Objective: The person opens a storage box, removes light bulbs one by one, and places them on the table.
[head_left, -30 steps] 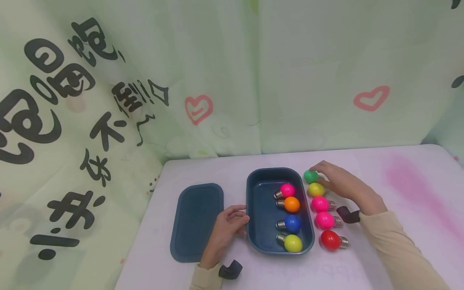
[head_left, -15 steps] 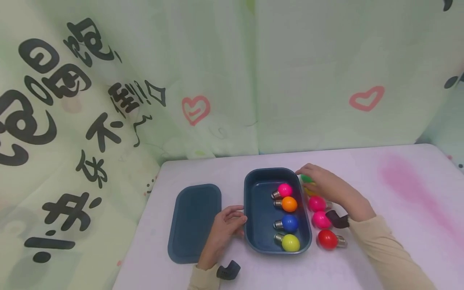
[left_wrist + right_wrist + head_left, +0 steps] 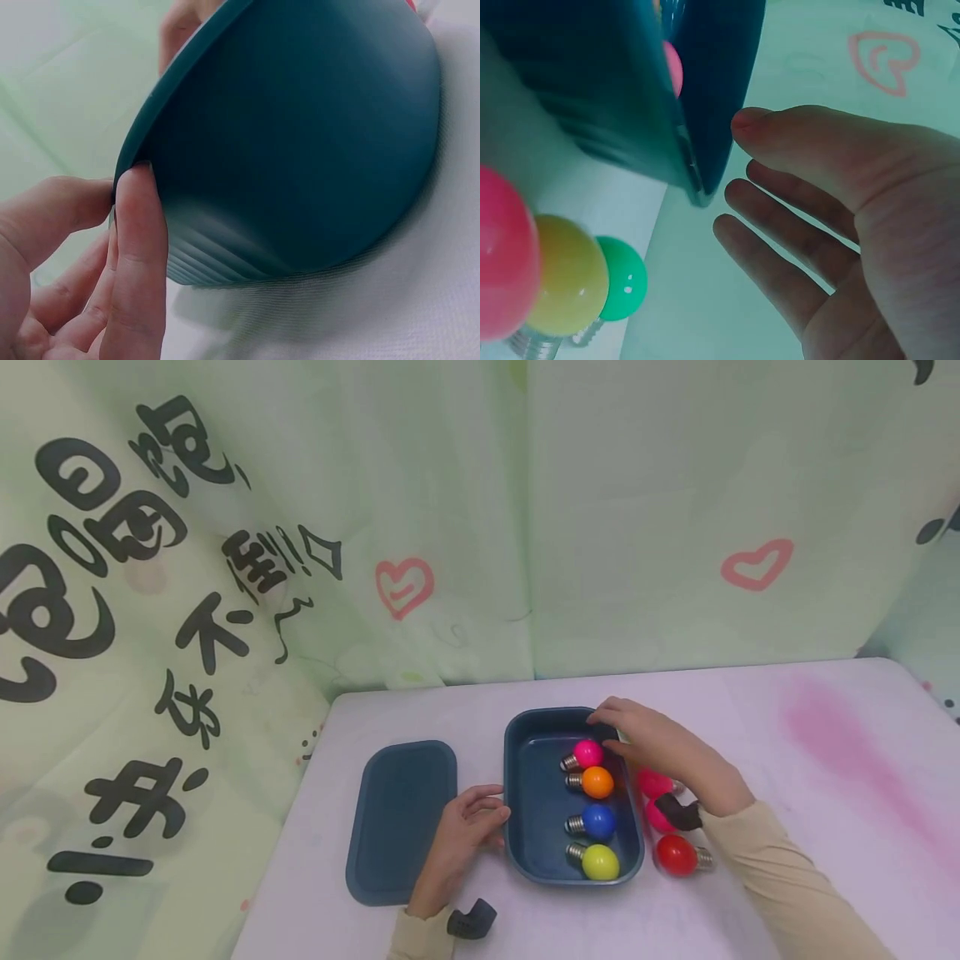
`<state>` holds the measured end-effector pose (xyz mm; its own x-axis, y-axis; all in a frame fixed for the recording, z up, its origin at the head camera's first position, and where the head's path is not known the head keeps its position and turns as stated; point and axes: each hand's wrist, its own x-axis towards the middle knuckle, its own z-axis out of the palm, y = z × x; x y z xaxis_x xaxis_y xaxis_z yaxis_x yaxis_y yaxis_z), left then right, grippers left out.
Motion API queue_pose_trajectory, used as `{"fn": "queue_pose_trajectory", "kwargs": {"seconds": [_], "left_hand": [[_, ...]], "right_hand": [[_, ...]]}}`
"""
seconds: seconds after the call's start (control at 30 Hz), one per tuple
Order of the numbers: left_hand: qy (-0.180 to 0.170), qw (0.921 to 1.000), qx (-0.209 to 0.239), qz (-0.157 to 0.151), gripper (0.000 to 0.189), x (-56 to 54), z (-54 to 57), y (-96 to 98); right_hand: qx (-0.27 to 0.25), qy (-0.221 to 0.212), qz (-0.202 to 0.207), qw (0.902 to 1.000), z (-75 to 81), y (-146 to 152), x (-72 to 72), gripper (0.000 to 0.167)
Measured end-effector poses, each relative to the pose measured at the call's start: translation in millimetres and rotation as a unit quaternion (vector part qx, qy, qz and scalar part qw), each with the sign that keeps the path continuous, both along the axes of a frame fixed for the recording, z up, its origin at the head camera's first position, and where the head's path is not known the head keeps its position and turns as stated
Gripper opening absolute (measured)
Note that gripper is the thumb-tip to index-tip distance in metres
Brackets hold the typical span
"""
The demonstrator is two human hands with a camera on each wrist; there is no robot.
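A dark blue rectangular box point(image 3: 536, 827) holds a column of toy light bulbs: a pink bulb point(image 3: 588, 752), an orange bulb point(image 3: 597, 782), a blue bulb point(image 3: 599, 822) and a yellow bulb point(image 3: 601, 862). My left hand point(image 3: 467, 827) pinches the box's left rim between thumb and fingertip, as the left wrist view shows. Over the far right corner of the box, my right hand point(image 3: 660, 745) spreads its fingers with nothing in them. Right of the box, a green bulb point(image 3: 624, 279) and a yellow bulb point(image 3: 571, 276) lie hidden under that hand in the head view.
A flat dark blue lid point(image 3: 401, 822) lies left of the box. Beyond its right side are a red bulb point(image 3: 677, 856) and two pink bulbs, one of them a pink bulb point(image 3: 655, 782) partly covered by the arm. A printed curtain point(image 3: 637, 527) hangs behind the table point(image 3: 750, 710).
My right hand has moved left from the green bulb to the box's far right corner, leaving that bulb on the table. My left hand has stayed at the rim.
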<state>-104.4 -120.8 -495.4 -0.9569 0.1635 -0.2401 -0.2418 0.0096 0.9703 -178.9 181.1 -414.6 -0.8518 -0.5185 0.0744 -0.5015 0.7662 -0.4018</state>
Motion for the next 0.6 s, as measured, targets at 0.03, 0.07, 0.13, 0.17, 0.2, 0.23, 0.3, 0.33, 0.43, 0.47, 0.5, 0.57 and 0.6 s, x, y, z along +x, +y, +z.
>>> {"fn": "queue_pose_trajectory", "kwargs": {"seconds": [0.03,0.07,0.13,0.17,0.2,0.23,0.3,0.33,0.43,0.47,0.5,0.57,0.6], "left_hand": [[0.001,1.0000,0.000,0.000,0.043,0.0,0.0,-0.1],[0.000,1.0000,0.000,0.000,0.043,0.1,0.1,-0.1],[-0.001,1.0000,0.000,0.000,0.043,0.3,0.5,0.0],[0.000,1.0000,0.001,0.000,0.043,0.3,0.5,0.0],[-0.001,1.0000,0.002,0.000,0.043,0.4,0.7,0.0],[-0.001,1.0000,0.002,0.000,0.043,0.5,0.9,0.1],[-0.002,1.0000,0.002,0.000,0.043,0.6,1.3,0.1],[-0.002,1.0000,0.001,0.000,0.043,0.5,1.3,0.1],[-0.002,1.0000,0.000,-0.001,0.043,0.7,1.8,0.0],[-0.002,1.0000,-0.001,-0.001,0.042,0.9,1.9,0.0],[-0.002,1.0000,-0.001,-0.001,0.042,0.9,2.0,0.0],[-0.002,1.0000,-0.002,-0.001,0.042,1.1,2.5,0.0],[-0.003,1.0000,-0.002,-0.001,0.042,1.2,2.7,0.1]], "right_hand": [[0.001,-0.001,0.003,1.0000,0.5,-2,-0.4,0.040],[0.004,-0.001,0.006,1.0000,0.8,-3,-0.7,0.039],[0.007,-0.003,0.010,0.9999,0.9,-6,-1.1,0.039],[0.009,-0.004,0.012,0.9999,1.0,-8,-1.1,0.038],[0.010,-0.005,0.014,0.9998,0.7,-9,-1.1,0.038],[0.012,-0.006,0.016,0.9998,0.7,-10,-0.9,0.038],[0.013,-0.008,0.021,0.9997,0.4,-12,-0.7,0.037],[0.013,-0.011,0.022,0.9996,0.2,-14,-0.7,0.037],[0.017,-0.014,0.026,0.9994,-0.6,-17,-1.8,0.037],[0.018,-0.012,0.030,0.9993,-0.8,-18,-2.6,0.036],[0.021,-0.012,0.031,0.9992,-1.2,-20,-3.4,0.036],[0.026,-0.010,0.036,0.9990,-2.7,-22,-5.5,0.034],[0.029,-0.010,0.039,0.9988,-3.5,-23,-6.6,0.034]]}}
